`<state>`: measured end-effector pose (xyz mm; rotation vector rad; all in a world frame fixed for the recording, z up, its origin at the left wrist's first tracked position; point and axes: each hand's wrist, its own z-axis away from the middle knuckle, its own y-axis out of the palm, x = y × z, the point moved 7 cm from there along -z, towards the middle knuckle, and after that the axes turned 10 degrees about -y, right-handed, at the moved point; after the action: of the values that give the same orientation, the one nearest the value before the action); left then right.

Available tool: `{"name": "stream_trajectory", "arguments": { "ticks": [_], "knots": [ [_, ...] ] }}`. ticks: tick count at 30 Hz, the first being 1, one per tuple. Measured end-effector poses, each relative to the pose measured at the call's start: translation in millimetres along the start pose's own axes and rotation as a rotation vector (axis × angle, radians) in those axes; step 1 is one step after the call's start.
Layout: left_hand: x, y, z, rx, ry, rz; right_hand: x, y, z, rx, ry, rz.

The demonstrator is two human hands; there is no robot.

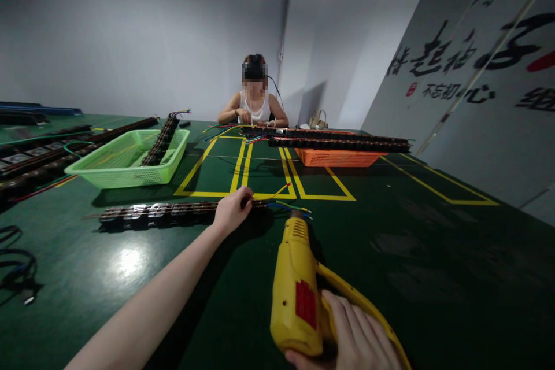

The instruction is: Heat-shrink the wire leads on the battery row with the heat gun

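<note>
My left hand [233,208] is closed around the right end of a long dark strip of coil segments [160,215] lying on the green table. From that end fan out yellow, green and blue wires [288,206] with bare-looking tips. My right hand [353,329] grips the handle of a yellow heat gun [292,277] with a red label. The gun's metal nozzle [296,215] points away from me, just below the wire ends; whether it touches them I cannot tell.
A green basket [125,176] with another coil strip stands at left. An orange basket [340,158] sits under long strips at the back, where a person [254,98] works. More strips [52,156] and black cables [17,260] lie left. Yellow tape lines [269,195] mark the table.
</note>
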<state>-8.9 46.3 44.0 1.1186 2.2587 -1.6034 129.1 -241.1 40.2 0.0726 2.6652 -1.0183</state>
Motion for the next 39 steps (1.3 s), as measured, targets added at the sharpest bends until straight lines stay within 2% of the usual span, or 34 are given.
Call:
{"name": "stream_trajectory", "arguments": {
  "ticks": [8,12,15,19,24,28,39],
  "knots": [
    [5,0.8,-4,0.002,-0.162,0.138,23,10,-5,0.026,0.139,-0.045],
    [7,1.6,-9,0.061,-0.174,0.188,38,16,-11,0.011,0.171,-0.110],
    [7,2.0,-10,0.087,-0.169,0.068,45,16,-18,-0.030,0.161,-0.130],
    [4,1.7,-6,0.064,-0.156,-0.087,53,12,-26,-0.069,0.047,-0.107],
    [1,-1.0,-4,0.033,-0.150,-0.016,51,11,-26,-0.043,0.077,-0.103],
    [3,-0.5,-7,0.051,-0.181,-0.021,53,11,-27,-0.044,0.022,-0.093],
    [-1,3.1,-9,0.070,-0.062,0.030,43,8,-22,-0.035,-0.022,-0.136]
  ]
}}
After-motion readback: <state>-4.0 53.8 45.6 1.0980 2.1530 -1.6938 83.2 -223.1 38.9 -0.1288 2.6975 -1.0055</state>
